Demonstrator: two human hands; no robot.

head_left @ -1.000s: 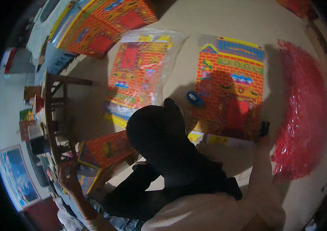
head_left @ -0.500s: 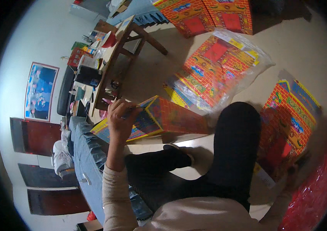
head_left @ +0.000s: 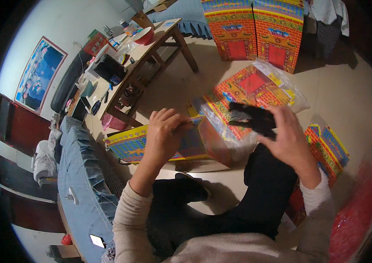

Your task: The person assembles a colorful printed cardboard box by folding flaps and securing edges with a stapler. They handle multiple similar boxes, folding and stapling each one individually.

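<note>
Gripping a black tool (head_left: 260, 122), the person's right hand (head_left: 292, 142) is raised over the knees in black trousers (head_left: 267, 188), thumb below and fingers above, the tool pointing left; blur hides its exact kind. Across from it on the left, the left hand (head_left: 164, 138) is held with bent fingers at the top edge of a brick-printed box (head_left: 190, 147); whether they pinch that edge cannot be told. The box lies on the near side of a wooden table (head_left: 170, 30), which bears a red bowl (head_left: 144, 37). Beyond the tool, a printed sheet in clear plastic (head_left: 256, 83) lies on the floor, and two matching printed panels (head_left: 278, 41) stand upright at the far side. Red plastic wrap (head_left: 356, 215) spreads at the near right, and a blue-covered seat (head_left: 78, 162) runs along the left.
</note>
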